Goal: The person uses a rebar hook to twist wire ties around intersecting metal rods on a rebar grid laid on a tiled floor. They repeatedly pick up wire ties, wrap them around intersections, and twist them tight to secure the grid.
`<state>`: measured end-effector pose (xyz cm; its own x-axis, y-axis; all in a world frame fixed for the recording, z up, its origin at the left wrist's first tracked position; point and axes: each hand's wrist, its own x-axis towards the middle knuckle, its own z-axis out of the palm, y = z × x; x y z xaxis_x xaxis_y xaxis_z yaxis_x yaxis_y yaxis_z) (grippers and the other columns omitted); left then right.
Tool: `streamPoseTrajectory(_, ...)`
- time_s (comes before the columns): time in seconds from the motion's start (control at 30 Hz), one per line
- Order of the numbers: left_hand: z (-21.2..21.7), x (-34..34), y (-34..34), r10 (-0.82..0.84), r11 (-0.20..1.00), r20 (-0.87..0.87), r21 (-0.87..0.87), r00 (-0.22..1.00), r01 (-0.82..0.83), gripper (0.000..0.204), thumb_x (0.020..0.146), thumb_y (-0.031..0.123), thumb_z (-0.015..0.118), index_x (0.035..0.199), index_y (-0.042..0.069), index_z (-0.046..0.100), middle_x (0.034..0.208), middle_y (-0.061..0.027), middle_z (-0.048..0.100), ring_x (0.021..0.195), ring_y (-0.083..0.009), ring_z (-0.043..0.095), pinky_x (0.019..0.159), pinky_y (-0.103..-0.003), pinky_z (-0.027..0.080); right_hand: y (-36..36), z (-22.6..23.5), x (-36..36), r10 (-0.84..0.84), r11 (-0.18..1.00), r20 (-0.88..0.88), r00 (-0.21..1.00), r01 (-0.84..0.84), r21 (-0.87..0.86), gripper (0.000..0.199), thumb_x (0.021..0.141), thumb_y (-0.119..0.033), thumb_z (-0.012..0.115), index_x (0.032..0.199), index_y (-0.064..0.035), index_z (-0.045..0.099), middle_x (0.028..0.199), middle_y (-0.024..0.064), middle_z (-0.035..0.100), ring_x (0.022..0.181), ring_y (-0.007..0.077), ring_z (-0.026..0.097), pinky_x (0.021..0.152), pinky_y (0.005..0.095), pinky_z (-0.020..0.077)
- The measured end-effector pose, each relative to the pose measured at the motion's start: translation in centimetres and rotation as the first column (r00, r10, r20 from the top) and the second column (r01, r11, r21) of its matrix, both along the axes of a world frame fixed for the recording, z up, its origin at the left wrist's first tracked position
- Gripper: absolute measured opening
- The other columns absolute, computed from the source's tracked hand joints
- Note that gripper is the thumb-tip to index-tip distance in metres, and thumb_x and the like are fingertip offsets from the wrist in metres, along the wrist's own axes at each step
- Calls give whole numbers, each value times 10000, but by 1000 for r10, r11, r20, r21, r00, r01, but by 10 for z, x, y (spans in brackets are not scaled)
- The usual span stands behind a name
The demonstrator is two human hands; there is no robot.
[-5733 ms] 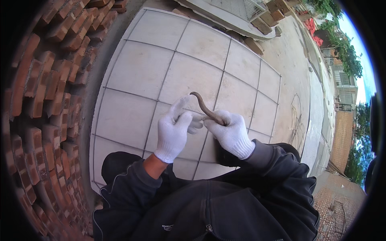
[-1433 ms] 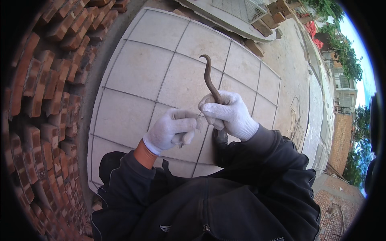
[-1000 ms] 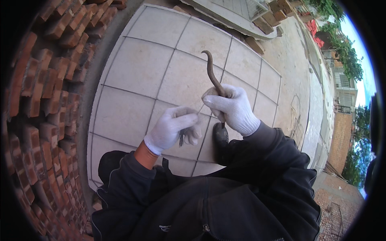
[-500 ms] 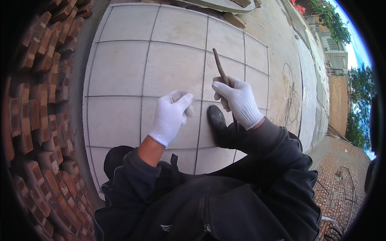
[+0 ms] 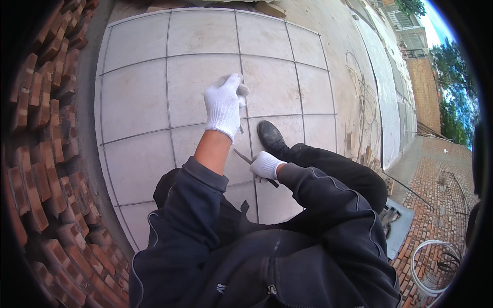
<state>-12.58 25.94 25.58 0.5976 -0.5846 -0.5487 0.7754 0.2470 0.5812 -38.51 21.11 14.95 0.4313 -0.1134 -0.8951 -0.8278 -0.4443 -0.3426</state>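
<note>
The right hand (image 5: 266,167) grips a dark rod (image 5: 243,156) on the near side of the boot (image 5: 272,137). The left hand (image 5: 224,101), left of the boot and farther out, pinches thin wire (image 5: 241,129).

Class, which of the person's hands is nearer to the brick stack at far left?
Left. The left hand is to the right of the brick stack, not touching it; the right hand, gripping a dark rod, is farther right.
</note>
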Motion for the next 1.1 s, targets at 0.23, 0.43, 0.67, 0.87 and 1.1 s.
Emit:
streamPoseTrajectory(0.23, -19, -8, -22, -38, 999, 46, 18, 998, 37, 153, 1042, 133, 721, 1055, -19, 727, 757, -115, 700, 494, -137, 523, 452, -296, 385, 26, 67, 18, 357, 823, -95, 929, -362, -438, 257, 975, -186, 654, 1069, -48, 849, 960, 204, 820, 917, 402, 815, 807, 520, 644)
streamPoseTrajectory(0.43, -26, -30, -58, -15, 1000, -47, 19, 999, 16, 162, 1031, 126, 704, 1074, -30, 709, 760, -128, 698, 489, -135, 516, 450, -301, 379, 45, 82, 13, 279, 831, -35, 960, -259, -492, 279, 980, -204, 633, 1030, -36, 850, 949, 228, 811, 927, 437, 804, 820, 533, 634)
streamPoseTrajectory(0.67, -53, -41, -44, -272, 959, 239, 149, 932, 242, 186, 1037, 179, 703, 1067, -1, 743, 755, -92, 723, 522, -131, 559, 498, -301, 431, 32, 48, 16, 167, 873, 27, 986, -135, -470, 318, 984, -194, 615, 1046, 27, 836, 1003, 268, 808, 954, 453, 800, 849, 519, 632)
streamPoseTrajectory(0.87, -76, -4, 3, -430, 895, 395, 301, 812, 328, 224, 1030, 203, 723, 1069, -14, 762, 750, -74, 728, 563, -106, 581, 524, -285, 439, 9, 12, 15, 538, 751, -69, 840, -515, -413, 279, 971, -128, 621, 1067, -3, 851, 1016, 244, 816, 931, 419, 808, 825, 507, 640)
streamPoseTrajectory(1.1, -56, -18, -2, -473, 867, 485, 406, 736, 289, 197, 1057, 190, 725, 1063, -4, 757, 716, -35, 676, 509, -64, 482, 470, -262, 341, -21, -1, -10, 436, 860, 89, 896, -385, -334, 392, 1084, -286, 563, 1128, 11, 814, 976, 249, 785, 895, 441, 768, 786, 499, 612)
